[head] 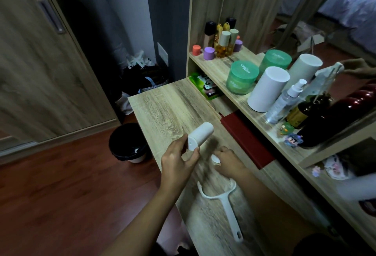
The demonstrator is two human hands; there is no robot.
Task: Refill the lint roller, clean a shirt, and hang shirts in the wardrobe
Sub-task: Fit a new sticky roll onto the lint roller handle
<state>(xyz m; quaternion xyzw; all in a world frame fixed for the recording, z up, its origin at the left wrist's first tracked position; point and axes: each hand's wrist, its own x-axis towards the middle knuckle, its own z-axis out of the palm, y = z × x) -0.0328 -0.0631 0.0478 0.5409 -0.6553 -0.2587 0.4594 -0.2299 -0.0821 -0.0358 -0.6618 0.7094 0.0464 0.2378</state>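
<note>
My left hand holds a white lint roll by its near end, just above the wooden desk. My right hand rests on the desk beside it, fingers closed around a small white cap-like piece. The white lint roller handle, a fork-shaped frame with no roll on it, lies on the desk nearer to me. A spare white roll stands upright on the shelf. No shirt is in view.
The shelf on the right carries green jars, bottles, a spray bottle and small figurines. A dark red box lies under it. A black bin stands on the floor at left, beside the wardrobe door.
</note>
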